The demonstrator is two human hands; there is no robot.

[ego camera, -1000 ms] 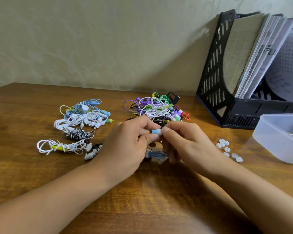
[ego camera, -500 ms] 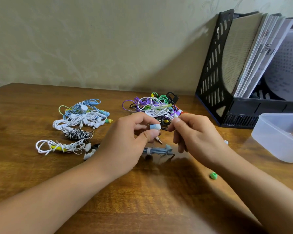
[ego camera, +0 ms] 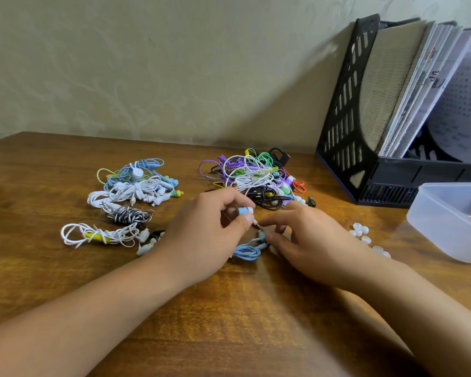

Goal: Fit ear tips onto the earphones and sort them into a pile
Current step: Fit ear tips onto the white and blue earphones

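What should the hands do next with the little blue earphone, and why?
Probably the right hand should pick up the second blue earbud lying at its fingertips by the coiled blue cable. The left hand already pinches the other blue earbud, which seems to wear a white tip, so its twin likely needs one from the white ear tips.

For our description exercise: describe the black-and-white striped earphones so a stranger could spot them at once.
Start at the wooden table, left of the left hand. In that sorted group of earphones, the black-and-white striped earphones lie between two white sets. Only their coiled cable is zebra-striped.
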